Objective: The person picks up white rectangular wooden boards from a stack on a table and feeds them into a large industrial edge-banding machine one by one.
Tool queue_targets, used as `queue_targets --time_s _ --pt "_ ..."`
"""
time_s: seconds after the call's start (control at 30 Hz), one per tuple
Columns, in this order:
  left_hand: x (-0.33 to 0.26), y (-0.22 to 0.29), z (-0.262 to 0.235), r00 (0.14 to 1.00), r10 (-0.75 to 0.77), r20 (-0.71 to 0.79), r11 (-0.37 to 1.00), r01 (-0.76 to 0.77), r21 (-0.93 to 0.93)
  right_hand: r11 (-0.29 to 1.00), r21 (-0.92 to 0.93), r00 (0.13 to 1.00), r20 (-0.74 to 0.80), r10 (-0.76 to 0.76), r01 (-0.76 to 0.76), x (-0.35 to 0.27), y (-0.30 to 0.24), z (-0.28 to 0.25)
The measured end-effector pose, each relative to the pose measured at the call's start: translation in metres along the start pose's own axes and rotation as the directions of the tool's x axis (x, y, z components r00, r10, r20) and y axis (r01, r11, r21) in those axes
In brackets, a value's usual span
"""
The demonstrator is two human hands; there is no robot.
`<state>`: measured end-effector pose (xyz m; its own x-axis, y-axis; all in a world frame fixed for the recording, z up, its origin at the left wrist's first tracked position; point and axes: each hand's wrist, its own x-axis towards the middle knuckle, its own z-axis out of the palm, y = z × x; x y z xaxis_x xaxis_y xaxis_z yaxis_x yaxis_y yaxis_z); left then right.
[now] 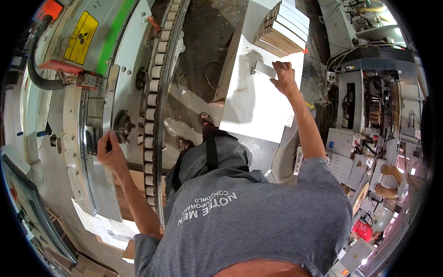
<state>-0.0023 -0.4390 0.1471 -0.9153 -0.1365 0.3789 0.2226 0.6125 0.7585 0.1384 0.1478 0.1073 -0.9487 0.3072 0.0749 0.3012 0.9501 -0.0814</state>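
On the left, my left hand (pixel 110 151) is raised beside the machine's long metal edge (pixel 107 104), its fingers curled toward the thumb. Whether anything is between those fingertips cannot be made out. My right hand (pixel 285 78) reaches out over a white tabletop (pixel 258 117). Its thumb and fingers close around the right end of a small flat white panel (pixel 264 69). Beyond that hand, a stack of white-faced boards (pixel 281 30) with brown edges stands at the table's far end.
A roller conveyor (pixel 150 115) runs between the machine and my legs. The machine carries a yellow warning label (pixel 81 37) and a black cable (pixel 34 69). Equipment cabinets (pixel 341 147) line the right side. A person in red (pixel 363 230) is at the far lower right.
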Motion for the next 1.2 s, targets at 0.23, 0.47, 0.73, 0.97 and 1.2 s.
queue_targets --time_s 0.23,0.47,0.73,0.97,1.2 --pt "-0.013 0.024 -0.001 1.000 0.002 0.005 0.998 -0.001 -0.064 0.965 0.129 0.967 -0.146 -0.209 0.228 0.016 -0.008 0.008" --pt "-0.037 0.030 -0.043 0.983 -0.137 -0.124 0.990 0.140 0.013 0.734 0.404 0.820 -0.078 -0.567 0.545 0.034 -0.245 -0.067" --pt "-0.070 0.005 -0.106 0.889 -0.320 -0.327 0.945 0.323 -0.048 0.121 0.440 0.260 -0.270 -0.927 0.890 0.064 -0.521 -0.023" --pt "-0.076 -0.024 -0.136 0.859 -0.316 -0.402 0.936 0.350 0.013 0.149 0.402 0.335 -0.446 -0.830 0.904 0.044 -0.594 -0.003" --pt "-0.034 -0.052 -0.131 0.939 -0.204 -0.278 0.916 0.283 0.285 0.191 0.913 0.739 -0.156 -0.655 0.362 -0.011 -0.578 0.016"
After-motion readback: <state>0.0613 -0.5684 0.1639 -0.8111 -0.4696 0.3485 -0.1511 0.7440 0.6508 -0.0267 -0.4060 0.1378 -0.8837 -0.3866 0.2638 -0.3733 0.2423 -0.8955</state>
